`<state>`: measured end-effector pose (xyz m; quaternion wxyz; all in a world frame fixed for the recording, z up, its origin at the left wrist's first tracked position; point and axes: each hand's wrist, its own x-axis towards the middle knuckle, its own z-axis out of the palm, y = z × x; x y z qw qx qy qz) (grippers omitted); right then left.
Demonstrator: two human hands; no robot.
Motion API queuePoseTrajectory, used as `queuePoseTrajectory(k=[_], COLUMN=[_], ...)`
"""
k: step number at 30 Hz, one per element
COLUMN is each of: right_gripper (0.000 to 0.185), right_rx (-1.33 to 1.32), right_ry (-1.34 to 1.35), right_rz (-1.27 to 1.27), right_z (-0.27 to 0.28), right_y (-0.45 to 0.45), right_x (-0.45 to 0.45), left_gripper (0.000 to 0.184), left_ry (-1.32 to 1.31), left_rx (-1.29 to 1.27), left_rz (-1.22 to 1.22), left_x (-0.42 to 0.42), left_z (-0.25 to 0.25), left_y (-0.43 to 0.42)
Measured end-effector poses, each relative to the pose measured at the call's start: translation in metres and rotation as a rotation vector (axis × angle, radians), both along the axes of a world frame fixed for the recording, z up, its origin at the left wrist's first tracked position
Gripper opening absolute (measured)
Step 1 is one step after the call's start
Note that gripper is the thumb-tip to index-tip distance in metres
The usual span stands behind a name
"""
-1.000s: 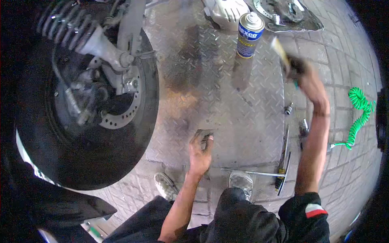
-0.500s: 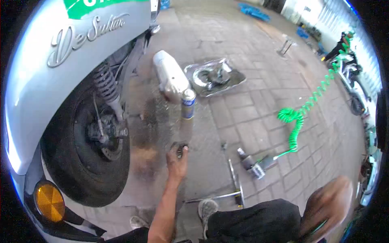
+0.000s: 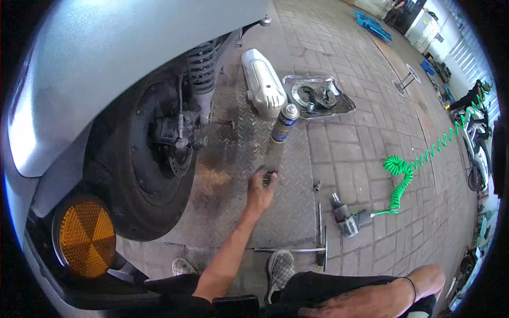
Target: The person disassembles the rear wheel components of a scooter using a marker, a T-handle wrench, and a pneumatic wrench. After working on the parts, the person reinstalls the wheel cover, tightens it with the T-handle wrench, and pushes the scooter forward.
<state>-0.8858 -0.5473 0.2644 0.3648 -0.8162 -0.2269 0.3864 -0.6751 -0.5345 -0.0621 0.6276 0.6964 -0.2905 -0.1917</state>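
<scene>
black and small, a thing (image 3: pixel 271 175) is in the left hand (image 3: pixel 261 185), held by the thumb and bent fingers, which are mostly closed. past the fingertips stands a blue and silver metal can (image 3: pixel 284 126), next to a white plastic cover (image 3: pixel 263 78). left of the fingers is a fat black rubber tire (image 3: pixel 140 212). right of them, a grey metal air tool (image 3: pixel 345 218) is joined to a curly green hose (image 3: pixel 404 183). behind them, the right hand (image 3: pixel 358 303) is by a black trouser leg (image 3: pixel 339 282); its grip is hard to tell.
</scene>
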Motion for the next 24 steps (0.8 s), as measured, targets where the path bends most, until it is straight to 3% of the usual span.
queuePoseTrajectory(k=[2, 4, 6, 7, 9, 10, 11, 12, 15, 16, 18, 21, 24], right_gripper=[0.039, 0.041, 0.045, 0.045, 0.05, 0.049, 0.049, 0.049, 0.049, 0.049, 0.049, 0.049, 0.05], right_rx=[0.067, 0.144, 0.065, 0.064, 0.044, 0.06, 0.066, 0.077, 0.03, 0.009, -0.019, -0.022, -0.015], right_ry=[-0.109, -0.216, 0.061, 0.062, 0.188, -0.087, -0.161, -0.198, -0.316, -0.352, -0.398, -0.452, -0.482], right_rz=[-0.046, -0.095, 0.301, 0.293, 0.268, 0.21, 0.149, 0.105, -0.058, -0.098, -0.156, -0.207, -0.222], right_z=[-0.015, -0.022, -0.021, -0.02, -0.017, -0.03, -0.039, -0.047, -0.062, -0.065, -0.068, -0.072, -0.074], right_y=[-0.002, -0.003, -0.007, -0.004, 0.005, 0.001, 0.004, 0.002, -0.008, -0.012, -0.018, -0.025, -0.029], right_x=[-0.019, -0.022, -0.01, 0.002, 0.016, -0.003, -0.01, -0.008, -0.006, -0.005, -0.004, 0.0, 0.002], left_gripper=[0.014, 0.018, 0.022, 0.026, 0.033, 0.042, 0.048, 0.057, 0.057, 0.049, 0.043, 0.039, 0.039], left_ry=[0.064, -0.028, -0.023, -0.018, -0.177, 0.046, 0.17, 0.261, 0.178, 0.104, 0.126, 0.055, 0.04], left_rx=[-0.031, 0.093, 0.067, 0.034, 0.265, 0.413, 0.244, 0.358, 0.201, 0.216, -0.019, 0.151, 0.015], left_rz=[-0.001, 0.046, 0.098, 0.145, 0.364, 0.306, 0.158, 0.091, 0.1, 0.137, 0.234, 0.337, 0.14], left_x=[0.01, 0.021, 0.031, 0.033, 0.02, 0.015, 0.029, 0.023, 0.023, 0.023, 0.014, 0.02, 0.025], left_z=[-0.007, -0.013, -0.047, -0.05, -0.031, 0.029, -0.036, 0.021, -0.008, -0.017, -0.026, -0.022, -0.006], left_y=[0.002, 0.009, 0.008, 0.007, 0.014, 0.016, 0.015, 0.019, 0.015, 0.011, -0.003, -0.009, -0.001])
